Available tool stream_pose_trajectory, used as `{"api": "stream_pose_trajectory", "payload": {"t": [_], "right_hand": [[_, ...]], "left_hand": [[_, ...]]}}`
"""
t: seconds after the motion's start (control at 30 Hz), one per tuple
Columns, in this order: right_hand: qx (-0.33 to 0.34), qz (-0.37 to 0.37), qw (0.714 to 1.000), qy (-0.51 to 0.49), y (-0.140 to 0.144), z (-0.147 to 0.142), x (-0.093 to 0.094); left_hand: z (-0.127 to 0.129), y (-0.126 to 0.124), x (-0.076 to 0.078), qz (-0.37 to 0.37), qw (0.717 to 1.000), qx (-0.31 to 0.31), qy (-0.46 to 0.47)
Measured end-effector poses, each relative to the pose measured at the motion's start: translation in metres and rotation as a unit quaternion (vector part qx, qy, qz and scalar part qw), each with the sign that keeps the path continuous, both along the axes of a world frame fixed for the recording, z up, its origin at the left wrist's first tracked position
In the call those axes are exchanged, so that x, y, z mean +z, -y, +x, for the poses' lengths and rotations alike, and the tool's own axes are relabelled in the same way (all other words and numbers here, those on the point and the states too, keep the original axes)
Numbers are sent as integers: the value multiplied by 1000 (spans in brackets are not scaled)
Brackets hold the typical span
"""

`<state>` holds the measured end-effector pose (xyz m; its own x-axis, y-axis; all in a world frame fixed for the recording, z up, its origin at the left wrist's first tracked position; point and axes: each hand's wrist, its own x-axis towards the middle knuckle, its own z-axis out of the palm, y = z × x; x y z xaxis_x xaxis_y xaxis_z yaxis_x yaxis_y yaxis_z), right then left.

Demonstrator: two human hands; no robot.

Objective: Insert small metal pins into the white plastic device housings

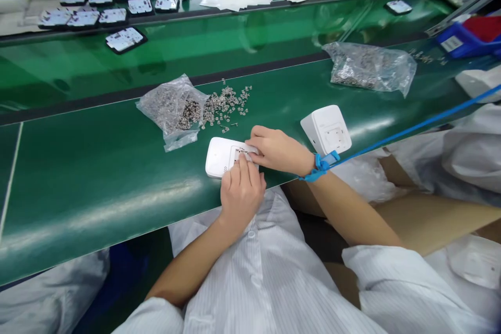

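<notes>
A white plastic housing (218, 157) with rounded corners lies on the green work surface, its recess facing up. My left hand (242, 190) reaches it from the near side, with fingertips pressed together at the recess and the housing's near edge. My right hand (279, 150) grips the right end, thumb and fingers closed around the recess. Whether a small metal part is under the fingertips is hidden. Just beyond lie loose small metal pieces (227, 104), spilling from a clear plastic bag (168, 107). To the right stands a second white housing (332, 130), tilted, with a similar recess.
A blue wrist strap (321, 166) with a blue cord runs from my right wrist to the right. Farther right are another bag of metal parts (364, 68) and a blue bin (454, 39). Across the green belt (195, 39), co-workers' hands are near several circuit-board units (111, 15).
</notes>
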<state>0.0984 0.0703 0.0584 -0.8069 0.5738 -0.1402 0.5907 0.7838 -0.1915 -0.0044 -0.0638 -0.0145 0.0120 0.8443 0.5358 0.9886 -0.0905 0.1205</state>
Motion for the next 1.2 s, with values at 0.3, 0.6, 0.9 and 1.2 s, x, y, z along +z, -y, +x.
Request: {"api": "stream_pose_trajectory", "payload": {"t": [0.3,0.6,0.9,1.2], "right_hand": [[-19,0,998,-53,3,-1,-9],[-32,22,998,-42,4,-5,-12],[-33,40,997,-49,3,-14,-12],[-26,-54,976,-207,-13,-5,-37]], "left_hand": [[-9,3,-2,95,994,-11,-45],[-11,7,-14,121,992,-23,-25],[-9,5,-8,129,990,-31,-52],[-11,2,-4,114,991,-17,-60]]}}
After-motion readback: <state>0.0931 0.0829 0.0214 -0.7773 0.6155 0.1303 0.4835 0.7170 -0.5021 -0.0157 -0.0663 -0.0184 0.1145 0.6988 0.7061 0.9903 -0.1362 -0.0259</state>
